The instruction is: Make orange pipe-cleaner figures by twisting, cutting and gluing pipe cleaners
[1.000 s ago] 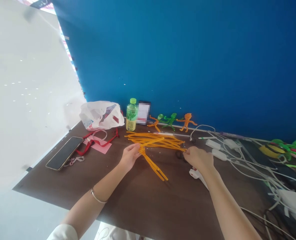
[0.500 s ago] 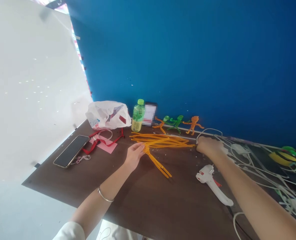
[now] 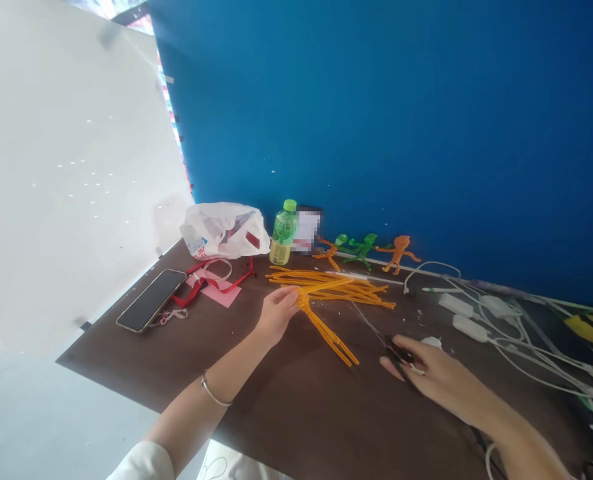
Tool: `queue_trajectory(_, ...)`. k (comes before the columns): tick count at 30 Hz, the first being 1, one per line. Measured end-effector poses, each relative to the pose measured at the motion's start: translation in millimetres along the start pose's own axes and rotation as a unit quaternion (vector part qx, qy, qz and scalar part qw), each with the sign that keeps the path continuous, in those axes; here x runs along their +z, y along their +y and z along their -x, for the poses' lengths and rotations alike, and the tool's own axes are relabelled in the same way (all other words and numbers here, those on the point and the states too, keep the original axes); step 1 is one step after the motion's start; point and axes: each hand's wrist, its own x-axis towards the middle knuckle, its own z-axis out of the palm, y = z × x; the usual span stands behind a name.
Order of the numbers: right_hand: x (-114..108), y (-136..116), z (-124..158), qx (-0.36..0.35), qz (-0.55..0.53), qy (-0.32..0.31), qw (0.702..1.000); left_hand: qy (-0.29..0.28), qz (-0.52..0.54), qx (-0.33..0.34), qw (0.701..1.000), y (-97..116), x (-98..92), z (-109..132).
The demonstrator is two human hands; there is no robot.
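Note:
Between the thumb and fingers of my left hand (image 3: 277, 313) is a twisted figure of orange pipe cleaners (image 3: 326, 328), its long strands pointing down to the right and across to the upper right. My right hand (image 3: 431, 365) grips dark-handled scissors (image 3: 372, 323) by the handles, the blades aimed up and left toward the orange strands but apart from them. Loose orange pipe cleaners (image 3: 376, 295) lie in a spread pile just behind my left hand. Under my right hand the white glue gun (image 3: 432, 343) is mostly hidden.
Along the blue wall stand a green-capped bottle (image 3: 283, 233), a white plastic bag (image 3: 221, 230), and green (image 3: 366, 250) and orange (image 3: 399, 255) pipe-cleaner figures. A phone (image 3: 151, 300) and pink paper (image 3: 223, 293) lie at left. White cables and adapters (image 3: 469, 328) crowd the right.
My right hand has come back from behind the pile toward the front, now with scissors in it. My left hand still holds the orange figure. The view has shifted slightly left.

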Motion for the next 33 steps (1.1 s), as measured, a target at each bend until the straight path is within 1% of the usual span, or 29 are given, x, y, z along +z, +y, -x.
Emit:
queue_trajectory(1, 10, -10, 3, -0.006, 0.014, -0.092, 0.996, -0.008, 0.004, -0.008, 1.000, -1, -0.4, 1)
queue_trajectory(2, 18, -19, 3, -0.010, 0.027, -0.124, 0.992, -0.014, 0.005, -0.015, 1.000, -3, -0.5, 1)
queue_trajectory(3, 25, -27, 2, -0.019, 0.038, -0.139, 0.989, -0.017, 0.004, -0.021, 1.000, -4, -0.3, 2)
queue_trajectory(5, 35, -40, -3, -0.043, 0.058, -0.139, 0.988, -0.018, 0.000, -0.029, 0.999, -6, 1.0, 4)
queue_trajectory(7, 42, -47, -9, -0.072, 0.068, -0.136, 0.986, -0.020, -0.002, -0.031, 0.999, -8, 3.3, 7)
queue_trajectory(9, 47, -51, -14, -0.093, 0.074, -0.133, 0.984, -0.027, -0.004, -0.030, 0.999, -8, 5.8, 9)
queue_trajectory(12, 53, -53, -18, -0.103, 0.082, -0.124, 0.984, -0.048, -0.008, -0.032, 0.998, -7, 8.7, 12)
queue_trajectory(16, 59, -53, -21, -0.110, 0.089, -0.111, 0.984, -0.071, -0.011, -0.045, 0.996, -6, 10.8, 15)
queue_trajectory(20, 62, -51, -23, -0.103, 0.096, -0.117, 0.983, -0.074, -0.011, -0.058, 0.996, -6, 11.1, 17)
queue_trajectory(23, 65, -49, -25, -0.104, 0.097, -0.123, 0.982, -0.070, -0.011, -0.061, 0.996, -7, 10.1, 16)
queue_trajectory(29, 74, -45, -27, -0.116, 0.093, -0.109, 0.983, -0.052, 0.002, -0.068, 0.996, -9, 9.1, 15)
queue_trajectory(33, 80, -41, -30, -0.124, 0.095, -0.112, 0.981, -0.045, 0.004, -0.069, 0.997, -9, 8.7, 14)
